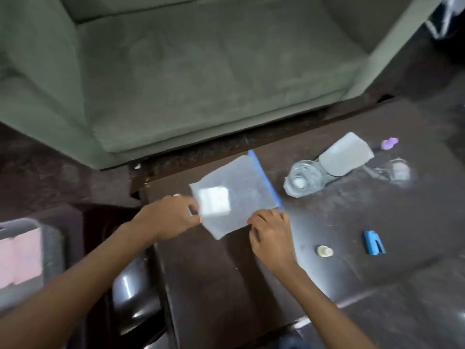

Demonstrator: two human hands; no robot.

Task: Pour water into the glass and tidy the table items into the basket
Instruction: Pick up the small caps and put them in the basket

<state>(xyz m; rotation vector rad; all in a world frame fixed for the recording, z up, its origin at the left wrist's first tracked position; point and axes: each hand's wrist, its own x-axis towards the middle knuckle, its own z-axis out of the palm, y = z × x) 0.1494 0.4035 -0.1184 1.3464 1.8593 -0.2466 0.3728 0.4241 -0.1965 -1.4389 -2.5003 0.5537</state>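
A clear zip bag (241, 187) with a blue seal strip and a white label lies over the near left part of the dark table (352, 260). My left hand (173, 217) pinches its left edge, and my right hand (270, 235) grips its lower right corner. A clear water bottle (305, 178) stands to the right of the bag, seen from above. Behind it a dark mesh holder (334, 172) carries a grey-white block (346, 156). A glass (398, 170) stands further right, blurred. A grey basket (52, 253) with pink contents sits at the far left, below table level.
On the table lie a blue clip (373, 243), a small pale cap (325, 251) and a purple item (389, 143). A green sofa (176, 79) stands just beyond the table's far edge. A dark glossy stool (133, 295) sits between basket and table.
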